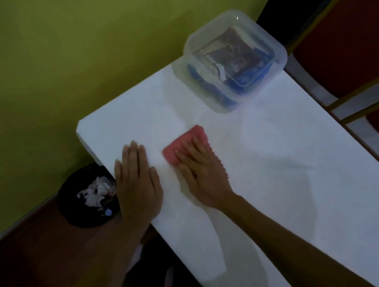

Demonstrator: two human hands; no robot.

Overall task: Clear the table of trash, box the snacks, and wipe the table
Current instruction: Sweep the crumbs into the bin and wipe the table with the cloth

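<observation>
Right hand flat, fingers spread, pressing pink cloth onto table near its left end — soft, light, likely to bunch — best pinned under palm. Left hand flat, fingers together.

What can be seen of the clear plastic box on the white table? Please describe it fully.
The clear plastic box is squarish with rounded corners and see-through, slightly cloudy walls. It stands upright near the far edge of the white table, close to a corner. Inside lie snack packets, brown on top and blue beneath. Only the table touches it; the pink cloth lies apart, nearer the person. Whether a lid is on cannot be told.
</observation>
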